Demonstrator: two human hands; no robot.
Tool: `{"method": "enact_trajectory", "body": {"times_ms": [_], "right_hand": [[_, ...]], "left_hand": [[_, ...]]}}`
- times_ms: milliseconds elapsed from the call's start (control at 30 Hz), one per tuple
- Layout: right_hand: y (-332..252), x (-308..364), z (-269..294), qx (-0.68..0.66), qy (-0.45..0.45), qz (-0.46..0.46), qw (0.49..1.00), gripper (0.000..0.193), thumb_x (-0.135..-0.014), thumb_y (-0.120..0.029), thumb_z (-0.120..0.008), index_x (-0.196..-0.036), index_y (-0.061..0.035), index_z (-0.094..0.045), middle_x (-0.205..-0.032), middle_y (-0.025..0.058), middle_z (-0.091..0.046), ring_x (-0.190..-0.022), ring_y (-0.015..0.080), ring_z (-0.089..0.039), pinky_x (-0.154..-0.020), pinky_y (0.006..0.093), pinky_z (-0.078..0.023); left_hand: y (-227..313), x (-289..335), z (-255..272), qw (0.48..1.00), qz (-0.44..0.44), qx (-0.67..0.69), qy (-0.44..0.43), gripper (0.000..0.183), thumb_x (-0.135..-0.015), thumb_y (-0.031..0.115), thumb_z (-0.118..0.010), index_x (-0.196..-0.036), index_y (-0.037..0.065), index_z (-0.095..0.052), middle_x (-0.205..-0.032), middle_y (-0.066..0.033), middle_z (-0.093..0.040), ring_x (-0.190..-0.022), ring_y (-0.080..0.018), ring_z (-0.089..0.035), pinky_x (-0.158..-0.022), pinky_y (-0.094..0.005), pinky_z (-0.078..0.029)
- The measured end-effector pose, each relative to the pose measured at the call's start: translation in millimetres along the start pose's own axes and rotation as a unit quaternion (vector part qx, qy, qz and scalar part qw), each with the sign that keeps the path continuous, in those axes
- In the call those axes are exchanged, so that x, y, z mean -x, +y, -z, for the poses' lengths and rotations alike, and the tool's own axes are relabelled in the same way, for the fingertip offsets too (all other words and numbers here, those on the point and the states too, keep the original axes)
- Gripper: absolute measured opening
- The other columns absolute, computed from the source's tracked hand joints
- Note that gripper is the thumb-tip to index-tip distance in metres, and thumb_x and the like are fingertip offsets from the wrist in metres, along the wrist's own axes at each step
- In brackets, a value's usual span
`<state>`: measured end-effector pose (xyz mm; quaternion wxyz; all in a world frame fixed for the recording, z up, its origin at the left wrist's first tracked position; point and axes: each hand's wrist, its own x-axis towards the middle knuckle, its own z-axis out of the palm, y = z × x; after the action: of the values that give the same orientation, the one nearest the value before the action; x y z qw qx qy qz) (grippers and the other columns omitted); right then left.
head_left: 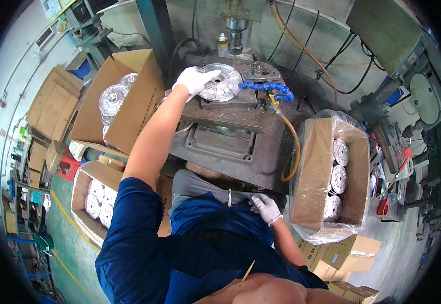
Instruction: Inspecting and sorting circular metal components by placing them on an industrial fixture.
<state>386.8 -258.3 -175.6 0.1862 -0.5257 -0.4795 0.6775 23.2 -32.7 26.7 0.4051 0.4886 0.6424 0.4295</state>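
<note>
My left hand (191,82), in a white glove, grips the left edge of a silver round metal casting (221,90). The thumb lies over its upper face, while the fingers at the rim are partly hidden. Under the casting is a dark steel fixture block (230,103) on the machine table (215,114). A segmented blue coolant hose (266,87) reaches to the casting's right side. Above and behind it hangs the machine's spindle chuck (236,35). My right hand (266,209), also gloved, rests on my lap with its fingers stretched out, holding nothing.
A cardboard box (142,109) of shiny castings stands left, with another box (86,225) of discs below it. To the right, a plastic-lined box (355,197) holds several discs. A yellow hose (297,147) loops beside the table. A spray can (222,46) stands behind.
</note>
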Motion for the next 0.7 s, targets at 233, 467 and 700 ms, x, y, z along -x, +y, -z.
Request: {"method": "enact_trajectory", "body": {"times_ms": [233, 467, 700], "right_hand": [[13, -5, 1, 0.133, 0.020, 0.017, 0.991, 0.029, -0.096, -0.023, -0.053, -0.114, -0.0009, -0.057, -0.091, 0.0071, -0.065, -0.079, 0.0133, -0.060, -0.072, 0.0267, -0.049], [23, 4, 8, 0.138, -0.001, -0.003, 0.990, 0.045, -0.092, -0.036, -0.056, -0.113, 0.0037, -0.057, -0.103, 0.0203, -0.065, -0.094, 0.0255, -0.063, -0.083, 0.0337, -0.047], [21, 2, 7, 0.231, 0.031, 0.044, 0.971, 0.048, -0.092, -0.040, -0.054, -0.113, 0.0021, -0.059, -0.109, 0.0256, -0.061, -0.106, 0.0369, -0.058, -0.091, 0.0372, -0.044]], "left_hand": [[-5, -10, 7, 0.985, 0.029, -0.168, 0.016, 0.067, -0.074, 0.052, -0.068, -0.102, -0.009, -0.065, -0.094, -0.0173, -0.068, -0.084, -0.0227, -0.065, -0.076, -0.0329, -0.048], [-3, -12, 8, 0.958, 0.010, -0.278, 0.066, 0.084, -0.070, 0.060, -0.069, -0.115, -0.010, -0.058, -0.112, -0.0233, -0.062, -0.102, -0.0277, -0.062, -0.087, -0.0324, -0.046], [12, 19, 14, 0.935, -0.022, -0.284, 0.210, 0.115, -0.063, 0.077, -0.059, -0.143, 0.000, -0.029, -0.129, -0.0253, -0.051, -0.117, -0.0344, -0.053, -0.100, -0.0374, -0.041]]}}
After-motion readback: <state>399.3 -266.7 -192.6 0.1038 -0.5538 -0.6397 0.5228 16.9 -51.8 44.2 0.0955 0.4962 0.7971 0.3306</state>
